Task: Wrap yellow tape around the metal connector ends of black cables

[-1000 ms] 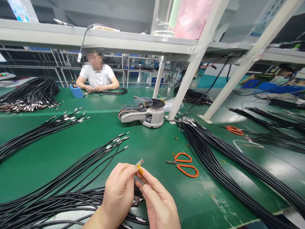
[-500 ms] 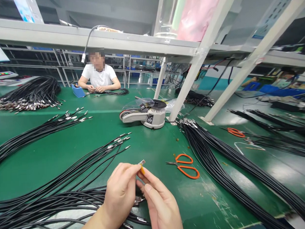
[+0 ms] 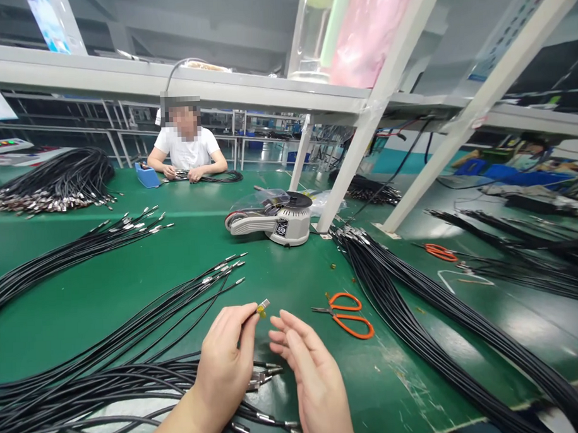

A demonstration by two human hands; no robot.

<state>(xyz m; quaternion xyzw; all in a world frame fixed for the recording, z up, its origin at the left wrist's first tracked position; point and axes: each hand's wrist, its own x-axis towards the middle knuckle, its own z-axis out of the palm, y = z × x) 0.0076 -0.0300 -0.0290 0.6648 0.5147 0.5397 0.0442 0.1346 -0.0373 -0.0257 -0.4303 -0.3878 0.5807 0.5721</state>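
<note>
Between the thumb and fingers of my left hand (image 3: 226, 357) is a cable end with a small silver connector (image 3: 265, 303). A bit of yellow tape (image 3: 261, 311) clings just below the metal tip. My right hand (image 3: 313, 373) is a short way to the right, fingers apart and nothing in them. Beneath my hands lie black cables (image 3: 133, 380) with metal ends, partly covered by my left forearm. Orange-handled scissors (image 3: 348, 315) rest on the green table to the right of my right hand.
A tape dispenser (image 3: 289, 226) stands mid-table near a white shelf post (image 3: 346, 164). Black cable bundles lie left (image 3: 81, 246) and right (image 3: 415, 300). Across the table sits a person in a white shirt (image 3: 188, 150), beside a blue holder (image 3: 148, 176). More orange scissors (image 3: 441, 252) lie at right.
My right hand has let go of the taped cable end and moved away to the right, its fingers spreading. The left hand still pinches the cable.
</note>
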